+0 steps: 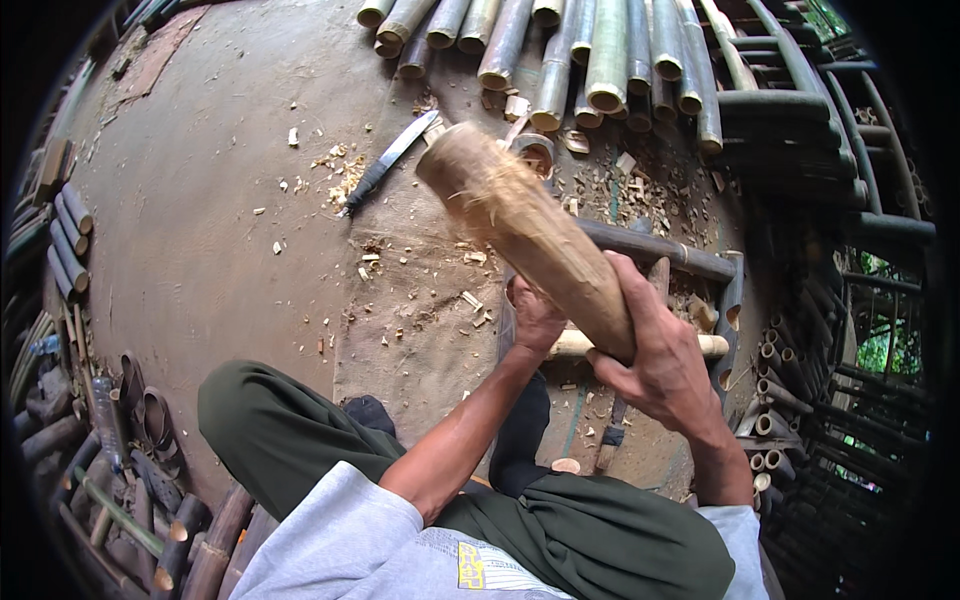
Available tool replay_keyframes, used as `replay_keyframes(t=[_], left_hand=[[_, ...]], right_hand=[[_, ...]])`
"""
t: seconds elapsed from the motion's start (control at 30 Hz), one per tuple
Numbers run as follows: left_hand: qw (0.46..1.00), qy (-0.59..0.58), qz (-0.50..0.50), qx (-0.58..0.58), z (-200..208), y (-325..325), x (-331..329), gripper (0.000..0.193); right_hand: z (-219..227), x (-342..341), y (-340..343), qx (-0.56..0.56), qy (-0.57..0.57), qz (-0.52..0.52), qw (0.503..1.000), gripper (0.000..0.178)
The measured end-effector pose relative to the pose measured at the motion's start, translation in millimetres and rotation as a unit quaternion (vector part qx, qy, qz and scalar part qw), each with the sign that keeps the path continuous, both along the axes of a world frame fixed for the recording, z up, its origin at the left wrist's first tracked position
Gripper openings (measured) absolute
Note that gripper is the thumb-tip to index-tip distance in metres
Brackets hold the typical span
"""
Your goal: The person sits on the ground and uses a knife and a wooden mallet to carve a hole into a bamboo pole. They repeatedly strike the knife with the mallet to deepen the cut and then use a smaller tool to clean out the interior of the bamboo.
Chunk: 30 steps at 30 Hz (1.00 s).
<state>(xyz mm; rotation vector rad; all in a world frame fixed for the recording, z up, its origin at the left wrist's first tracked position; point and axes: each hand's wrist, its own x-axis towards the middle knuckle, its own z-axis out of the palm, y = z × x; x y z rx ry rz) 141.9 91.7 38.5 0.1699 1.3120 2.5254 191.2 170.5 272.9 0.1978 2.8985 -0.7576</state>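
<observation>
My right hand [662, 350] is wrapped round the lower end of a thick wooden club [550, 240], held up at a slant. Its upper part is frayed and slightly blurred. Below and behind the club lies a small bamboo frame [665, 250] with dark poles and a pale crosspiece [575, 344]. My left hand [537, 318] is closed on the left side of this frame, partly covered by the club. A knife [392, 162] with a dark handle rests on the ground beyond. Near my feet lies a tool with a black-wrapped wooden handle [610, 445].
Cut bamboo poles [608, 60] lie in a row at the far side. Stacked bamboo frames [790, 120] stand at the right. Wood chips [345, 180] litter the ground mat [220, 200]. Short bamboo pieces [68, 240], sandals [155, 415] and a plastic bottle [108, 410] are at the left.
</observation>
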Motion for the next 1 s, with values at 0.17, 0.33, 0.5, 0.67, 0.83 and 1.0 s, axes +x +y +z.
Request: replay_keyframes(t=[0.17, 0.33, 0.5, 0.67, 0.83, 1.0], left_hand=[[0.963, 0.182, 0.008, -0.196, 30, 26, 24, 0.019], [0.935, 0.283, -0.05, -0.208, 19, 10, 19, 0.018], [0.914, 0.163, -0.299, -0.22, 24, -4, -37, 0.025], [0.986, -0.151, 0.053, -0.056, 48, -60, -94, 0.023], [0.928, -0.215, 0.104, -0.285, 1, -130, -152, 0.015], [0.764, -0.07, 0.121, -0.631, -31, -128, -122, 0.066]], right_hand=[[-20, 54, 1, -0.047, 0.133, -0.094, 0.986, 0.104], [-26, 59, -7, -0.087, -0.033, -0.194, 0.977, 0.099], [-30, 69, -3, -0.245, 0.023, -0.314, 0.917, 0.097], [-67, 111, 9, -0.303, 0.065, -0.405, 0.86, 0.082], [-170, 214, 35, -0.335, 0.125, -0.578, 0.733, 0.078], [-229, 302, 51, -0.304, 0.192, -0.781, 0.51, 0.101]])
